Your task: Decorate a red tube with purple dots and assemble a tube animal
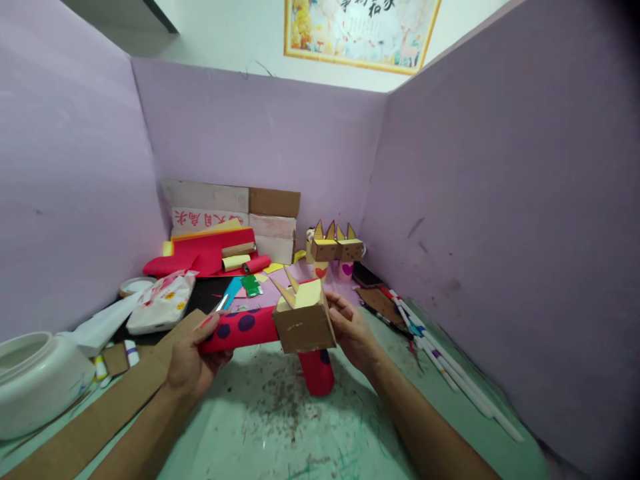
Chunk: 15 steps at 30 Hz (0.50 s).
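Note:
My left hand is wrapped round the near end of a red paper tube with dark purple dots. The tube's other end meets the left side of a small cardboard box, which has a pale yellow top and two pointed cardboard ears. My right hand grips the right side of that box, some fingers hidden behind it. Below the box a second red tube with a dark dot stands on the green table; whether the box touches it I cannot tell.
Two finished-looking cardboard figures with ears stand at the back. Red paper sheets and a cardboard piece are behind left. A tissue pack, white jar and cardboard strip lie left; white sticks lie right.

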Available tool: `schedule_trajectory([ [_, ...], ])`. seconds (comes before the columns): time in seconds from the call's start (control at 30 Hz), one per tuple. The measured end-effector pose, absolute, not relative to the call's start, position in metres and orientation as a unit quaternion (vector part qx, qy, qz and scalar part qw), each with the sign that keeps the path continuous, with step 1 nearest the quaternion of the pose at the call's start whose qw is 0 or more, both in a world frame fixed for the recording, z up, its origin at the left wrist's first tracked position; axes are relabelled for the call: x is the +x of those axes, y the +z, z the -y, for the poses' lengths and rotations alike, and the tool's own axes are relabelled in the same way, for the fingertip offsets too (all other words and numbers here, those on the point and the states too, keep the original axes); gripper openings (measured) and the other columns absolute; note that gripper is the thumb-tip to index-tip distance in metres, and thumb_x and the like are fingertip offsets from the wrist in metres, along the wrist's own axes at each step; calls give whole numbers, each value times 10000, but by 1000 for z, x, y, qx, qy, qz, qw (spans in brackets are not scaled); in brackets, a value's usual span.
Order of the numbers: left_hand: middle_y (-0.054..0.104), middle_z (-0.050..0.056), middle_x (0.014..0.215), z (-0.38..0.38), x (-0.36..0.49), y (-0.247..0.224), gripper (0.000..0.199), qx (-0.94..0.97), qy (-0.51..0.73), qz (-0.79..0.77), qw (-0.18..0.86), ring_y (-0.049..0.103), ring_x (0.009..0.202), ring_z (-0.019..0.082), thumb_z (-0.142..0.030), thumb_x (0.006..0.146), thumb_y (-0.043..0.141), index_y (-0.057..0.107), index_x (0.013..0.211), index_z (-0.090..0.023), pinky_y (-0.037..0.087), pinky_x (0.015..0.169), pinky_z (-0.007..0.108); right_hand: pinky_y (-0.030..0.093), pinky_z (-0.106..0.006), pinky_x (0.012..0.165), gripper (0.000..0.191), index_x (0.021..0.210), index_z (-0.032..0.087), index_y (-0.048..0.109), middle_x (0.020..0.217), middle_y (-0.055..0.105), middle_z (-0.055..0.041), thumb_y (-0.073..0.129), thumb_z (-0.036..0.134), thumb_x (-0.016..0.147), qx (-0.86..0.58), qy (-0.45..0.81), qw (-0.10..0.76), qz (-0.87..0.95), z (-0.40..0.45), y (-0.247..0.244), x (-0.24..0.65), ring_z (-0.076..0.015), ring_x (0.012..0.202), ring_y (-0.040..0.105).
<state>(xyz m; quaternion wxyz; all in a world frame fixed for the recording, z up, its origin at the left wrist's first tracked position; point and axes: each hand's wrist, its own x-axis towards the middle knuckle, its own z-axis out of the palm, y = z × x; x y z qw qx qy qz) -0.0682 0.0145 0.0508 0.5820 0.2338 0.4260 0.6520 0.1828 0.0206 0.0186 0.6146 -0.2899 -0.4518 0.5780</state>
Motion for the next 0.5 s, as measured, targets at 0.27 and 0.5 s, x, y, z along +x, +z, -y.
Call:
schedule_trajectory([
  [0.27,650,26,592,-14,-67,56,97,213,661,-442,568,527,398,135,-180,661,640,660,746,-138,406,322,224,405,-449,1046,895,1372,290,491,1504,456,-112,805,646,613,-235,535,535,610,-8,34,194,-330,1358,440],
  [0.5,636,11,615,-10,-68,56,227,260,653,-440,559,522,414,130,-249,615,694,659,813,-142,389,335,223,407,-482,1041,812,1310,248,520,1431,525,-158,846,542,627,-264,527,549,592,-11,33,199,-333,1309,495],
])
